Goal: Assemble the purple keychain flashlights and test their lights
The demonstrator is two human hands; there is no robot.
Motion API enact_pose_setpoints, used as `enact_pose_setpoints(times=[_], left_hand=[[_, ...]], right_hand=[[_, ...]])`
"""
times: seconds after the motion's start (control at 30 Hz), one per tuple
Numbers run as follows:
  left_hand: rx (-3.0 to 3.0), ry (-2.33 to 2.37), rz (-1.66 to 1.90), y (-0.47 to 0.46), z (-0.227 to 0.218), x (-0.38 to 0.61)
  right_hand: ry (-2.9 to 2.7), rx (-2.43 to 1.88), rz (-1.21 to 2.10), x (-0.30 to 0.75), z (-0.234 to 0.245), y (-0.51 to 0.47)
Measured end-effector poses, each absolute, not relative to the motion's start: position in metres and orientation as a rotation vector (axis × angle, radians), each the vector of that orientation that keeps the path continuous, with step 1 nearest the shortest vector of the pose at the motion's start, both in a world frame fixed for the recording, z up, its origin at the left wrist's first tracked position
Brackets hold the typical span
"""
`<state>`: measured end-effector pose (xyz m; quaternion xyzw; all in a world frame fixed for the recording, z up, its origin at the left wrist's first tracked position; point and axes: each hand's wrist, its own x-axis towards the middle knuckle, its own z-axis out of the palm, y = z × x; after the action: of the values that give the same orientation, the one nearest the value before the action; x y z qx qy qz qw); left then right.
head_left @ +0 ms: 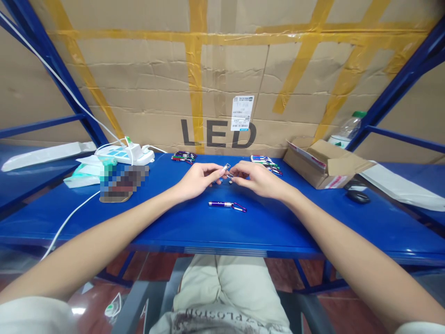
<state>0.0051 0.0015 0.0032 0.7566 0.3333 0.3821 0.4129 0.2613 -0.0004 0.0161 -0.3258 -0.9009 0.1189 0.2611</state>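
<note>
Both of my hands meet over the middle of the blue table [174,222]. My left hand [198,180] and my right hand [259,178] pinch a small silvery metal part [227,170] between their fingertips, just above the tabletop. A few tiny dark pieces [222,181] lie on the table under my fingers. A purple keychain flashlight [226,204] with a carabiner clip lies on the table just in front of my hands, untouched.
Two piles of small coloured flashlights sit at the back, one on the left [183,157] and one on the right [266,162]. An open cardboard box [325,164], a black mouse [358,196], a power strip [125,153] and a plastic bottle [346,130] stand around.
</note>
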Motion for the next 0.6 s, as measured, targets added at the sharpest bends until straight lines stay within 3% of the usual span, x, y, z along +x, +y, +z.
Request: enact_pose_setpoints(times=[0.17, 0.6], left_hand=[[1.988, 0.860, 0.984, 0.0020, 0.0056, 0.0024], [2.042, 0.787, 0.748, -0.0015, 0.0056, 0.0032]], right_hand=[[-2.409, -0.886, 0.276, 0.2653, 0.0167, 0.0033], [-2.178, -0.887, 0.545, 0.2620, 0.0188, 0.0005]])
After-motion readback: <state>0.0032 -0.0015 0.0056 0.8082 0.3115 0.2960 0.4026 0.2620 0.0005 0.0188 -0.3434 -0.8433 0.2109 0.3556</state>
